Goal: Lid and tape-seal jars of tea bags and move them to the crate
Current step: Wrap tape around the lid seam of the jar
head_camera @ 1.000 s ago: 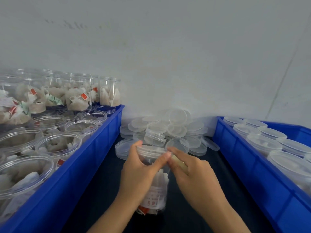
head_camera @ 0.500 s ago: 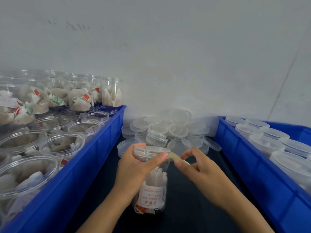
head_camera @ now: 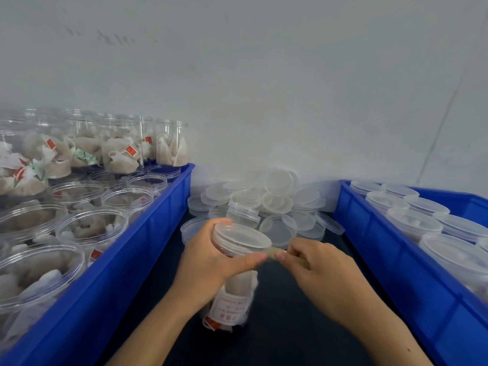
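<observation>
- We see the jar [head_camera: 232, 294] upright on the dark worktop [head_camera: 285, 326] between the two blue crates, long axis vertical, lid [head_camera: 241, 239] on top and tilted slightly toward us.
- Our left hand [head_camera: 208, 262] grasps the jar just under the lid, thumb lying across the near rim.
- Our right hand [head_camera: 319, 268] pinches a strip of tape [head_camera: 272, 252] that runs leftward to the lid's edge by the left thumb.
- Tea bags and a white label show through the jar's lower wall; the left hand hides its upper part.
- The left crate [head_camera: 126, 260] holds open jars of tea bags, cut off at the frame edge.
- The right crate [head_camera: 396, 260] holds lidded jars, also cut off.
- Loose lids [head_camera: 277, 199] lie piled at the far wall; their count is hard to make out.
</observation>
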`<state>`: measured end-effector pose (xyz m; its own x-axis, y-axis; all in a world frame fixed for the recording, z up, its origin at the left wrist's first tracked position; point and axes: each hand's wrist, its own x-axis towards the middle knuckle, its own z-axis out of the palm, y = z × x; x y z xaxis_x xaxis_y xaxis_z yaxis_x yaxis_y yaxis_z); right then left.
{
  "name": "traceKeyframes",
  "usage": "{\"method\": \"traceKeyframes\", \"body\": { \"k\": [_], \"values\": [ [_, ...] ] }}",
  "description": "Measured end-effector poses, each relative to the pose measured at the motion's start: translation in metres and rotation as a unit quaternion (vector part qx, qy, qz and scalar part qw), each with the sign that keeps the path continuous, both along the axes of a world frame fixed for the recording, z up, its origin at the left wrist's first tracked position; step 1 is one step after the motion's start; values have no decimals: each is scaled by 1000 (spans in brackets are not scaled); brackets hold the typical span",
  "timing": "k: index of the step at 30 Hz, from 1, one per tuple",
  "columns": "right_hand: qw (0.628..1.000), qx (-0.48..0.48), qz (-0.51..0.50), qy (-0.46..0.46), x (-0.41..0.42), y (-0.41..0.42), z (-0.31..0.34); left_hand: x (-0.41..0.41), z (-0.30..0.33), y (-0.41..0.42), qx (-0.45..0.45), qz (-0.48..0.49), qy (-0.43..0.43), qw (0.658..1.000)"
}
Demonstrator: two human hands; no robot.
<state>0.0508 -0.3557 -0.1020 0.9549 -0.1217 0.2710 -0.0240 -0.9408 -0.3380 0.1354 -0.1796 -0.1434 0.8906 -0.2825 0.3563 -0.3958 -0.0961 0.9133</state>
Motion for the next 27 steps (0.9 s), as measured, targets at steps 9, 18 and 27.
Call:
{"method": "traceKeyframes", "body": {
  "k": [9,18,27],
  "values": [
    [999,1,33,0,3,-12,3,9,-6,1,-77,-92,97,988],
    [998,46,46,18,6,-17,0,17,-13,8,-137,-218,179,950],
    [996,-9,91,-17,3,-11,-1,16,-16,9,-140,-256,206,934]
  ]
}}
